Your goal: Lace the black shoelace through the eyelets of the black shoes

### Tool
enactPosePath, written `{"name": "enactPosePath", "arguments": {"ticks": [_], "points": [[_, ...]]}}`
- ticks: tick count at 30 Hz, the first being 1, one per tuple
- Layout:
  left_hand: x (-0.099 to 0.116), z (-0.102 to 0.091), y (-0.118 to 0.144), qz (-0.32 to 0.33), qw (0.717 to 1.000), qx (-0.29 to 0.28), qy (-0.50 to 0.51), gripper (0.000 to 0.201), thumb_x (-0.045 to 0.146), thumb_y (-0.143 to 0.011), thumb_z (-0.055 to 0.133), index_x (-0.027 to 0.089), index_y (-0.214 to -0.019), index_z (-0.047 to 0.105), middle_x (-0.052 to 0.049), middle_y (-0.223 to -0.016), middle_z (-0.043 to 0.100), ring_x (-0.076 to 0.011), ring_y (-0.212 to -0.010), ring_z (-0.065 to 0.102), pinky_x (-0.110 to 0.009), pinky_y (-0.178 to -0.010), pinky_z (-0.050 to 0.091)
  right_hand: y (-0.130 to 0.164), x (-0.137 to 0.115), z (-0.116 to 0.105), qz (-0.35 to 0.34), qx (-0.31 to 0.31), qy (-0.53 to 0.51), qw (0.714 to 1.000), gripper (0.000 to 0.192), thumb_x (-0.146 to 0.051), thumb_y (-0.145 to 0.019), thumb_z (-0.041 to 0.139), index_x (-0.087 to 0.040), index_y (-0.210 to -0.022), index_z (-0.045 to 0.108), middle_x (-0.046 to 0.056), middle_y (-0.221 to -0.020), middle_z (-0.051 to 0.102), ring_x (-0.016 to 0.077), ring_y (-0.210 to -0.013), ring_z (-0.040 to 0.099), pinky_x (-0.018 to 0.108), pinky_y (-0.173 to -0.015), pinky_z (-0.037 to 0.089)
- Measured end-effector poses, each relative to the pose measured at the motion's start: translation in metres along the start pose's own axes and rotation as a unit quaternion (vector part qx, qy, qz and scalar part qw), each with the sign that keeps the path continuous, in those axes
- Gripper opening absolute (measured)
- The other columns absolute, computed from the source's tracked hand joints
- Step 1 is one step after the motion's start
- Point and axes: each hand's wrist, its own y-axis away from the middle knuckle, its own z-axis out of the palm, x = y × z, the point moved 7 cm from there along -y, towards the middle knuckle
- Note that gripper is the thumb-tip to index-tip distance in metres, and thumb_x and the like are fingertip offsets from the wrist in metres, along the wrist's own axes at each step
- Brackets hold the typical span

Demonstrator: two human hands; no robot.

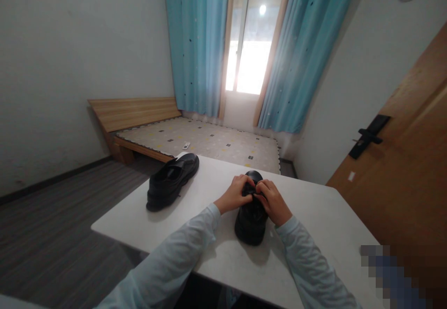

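A black shoe (250,227) stands on the white table (213,171) in front of me, heel toward me and toe pointing away. My left hand (237,192) is closed at the left side of its upper, thumb and fingers bent in around the front of the opening. From the right, my right hand (274,202) pinches the same area, its fingertips almost meeting those of the left. Any lace or strap between the fingers is too dark to make out. The matching black shoe (171,181) rests apart at the table's left far edge, untouched.
Behind the table is a low bed (216,143) with a patterned mattress and wooden headboard (139,113). A small white object (186,145) lies on it. Blue curtains (199,43) flank a bright window. A wooden door (401,146) is at right; a pixelated patch covers the lower right.
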Motion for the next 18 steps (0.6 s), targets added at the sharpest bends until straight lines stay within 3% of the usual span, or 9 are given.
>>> {"name": "enactPosePath", "arguments": {"ticks": [8,14,18], "points": [[-0.001,-0.001,0.003,0.002,0.999,0.014,0.028,0.043,0.014,-0.064,0.060,0.020,-0.106,0.049,-0.006,-0.106,0.054,-0.0208,-0.100,0.048,-0.038,-0.091,0.039,0.004,0.019,-0.002,0.092,0.062,-0.161,0.981,0.008,-0.023,-0.076,0.056,-0.021,-0.074,0.049,0.004,-0.085,0.056,0.0209,-0.086,0.053,0.034,-0.073,0.042],[0.007,-0.004,0.002,0.011,1.000,0.002,-0.011,0.018,0.023,-0.071,0.061,0.019,-0.089,0.062,-0.006,-0.098,0.056,-0.0217,-0.100,0.048,-0.037,-0.094,0.036,0.009,0.038,0.005,0.180,0.084,-0.297,0.934,0.016,-0.031,-0.071,0.065,-0.019,-0.072,0.055,0.004,-0.084,0.061,0.0198,-0.086,0.057,0.031,-0.070,0.044],[0.010,-0.004,0.001,0.004,1.000,-0.006,-0.013,0.018,0.023,-0.070,0.064,0.020,-0.089,0.064,-0.006,-0.099,0.055,-0.0224,-0.104,0.047,-0.037,-0.095,0.035,0.012,0.042,0.003,0.198,0.131,-0.317,0.918,0.018,-0.034,-0.068,0.069,-0.018,-0.071,0.060,0.002,-0.075,0.061,0.0182,-0.079,0.059,0.032,-0.070,0.047]]}}
